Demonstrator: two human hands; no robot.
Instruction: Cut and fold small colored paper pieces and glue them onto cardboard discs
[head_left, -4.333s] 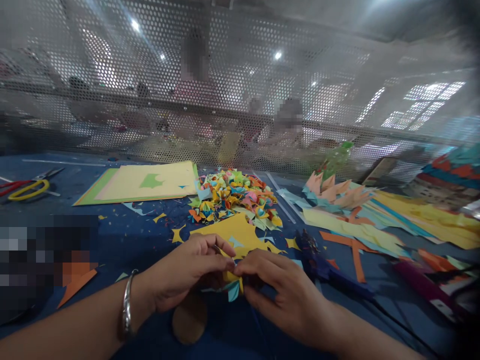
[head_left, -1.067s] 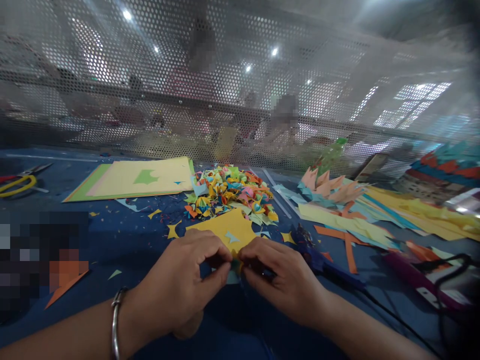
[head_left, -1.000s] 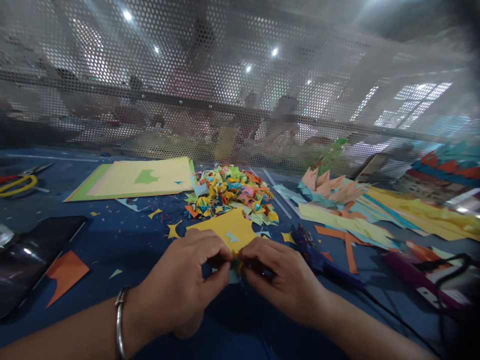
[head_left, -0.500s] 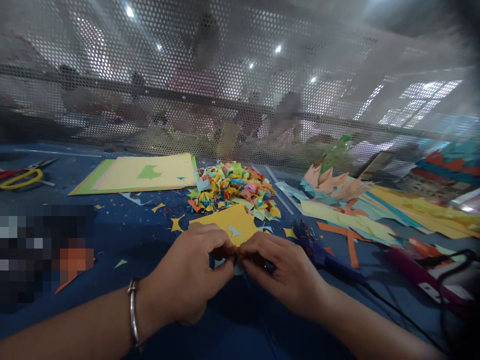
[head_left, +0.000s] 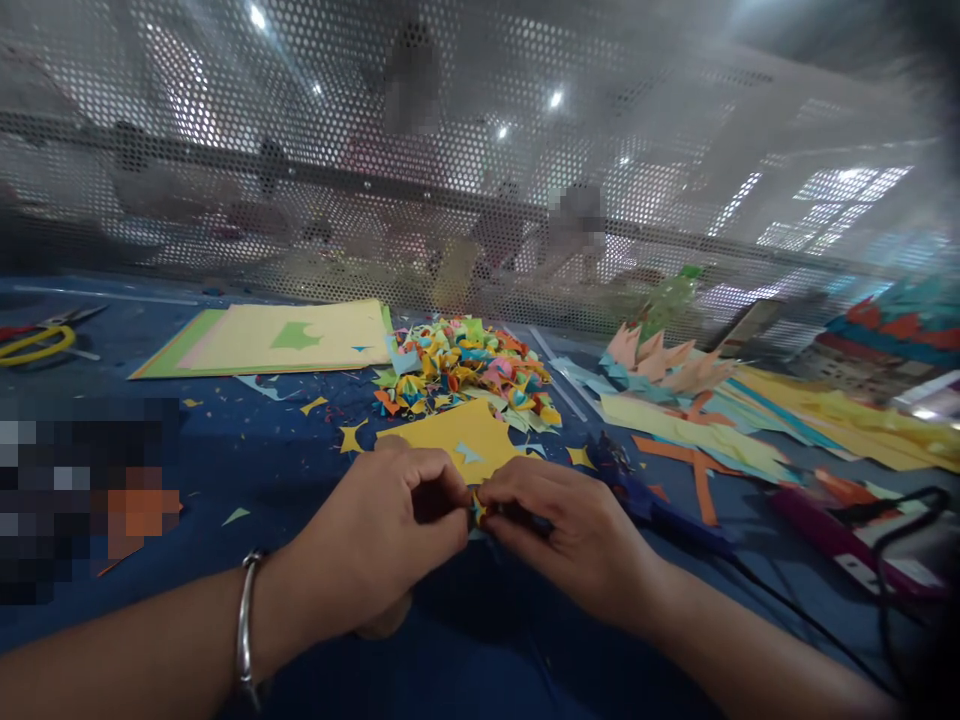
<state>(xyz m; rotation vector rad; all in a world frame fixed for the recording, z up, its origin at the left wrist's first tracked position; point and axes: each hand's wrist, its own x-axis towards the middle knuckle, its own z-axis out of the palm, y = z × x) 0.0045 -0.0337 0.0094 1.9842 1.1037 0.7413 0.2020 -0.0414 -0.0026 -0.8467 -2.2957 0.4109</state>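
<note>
Between my two hands is a small folded paper piece (head_left: 478,508), yellow with some blue, mostly covered by fingertips. My left hand (head_left: 375,535), with a silver bangle at the wrist, pinches its left side with thumb and forefinger. From the other side my right hand (head_left: 574,530) pinches it too, fingers curled. Just beyond the fingers lies a yellow paper sheet (head_left: 450,440) with a light blue scrap (head_left: 469,453) on it. Behind that is a heap of small multicoloured paper pieces (head_left: 465,365).
A stack of coloured paper sheets (head_left: 292,335) lies back left, with yellow-handled scissors (head_left: 37,348) farther left. On the right are a blue glue gun (head_left: 667,515) with a cord, a purple power strip (head_left: 825,540) and paper strips (head_left: 690,430). A perforated metal screen (head_left: 465,200) stands behind.
My hands have shifted slightly around the small paper piece, and more of its yellow and blue shows between the fingertips. The view has tilted a little; the surroundings look the same.
</note>
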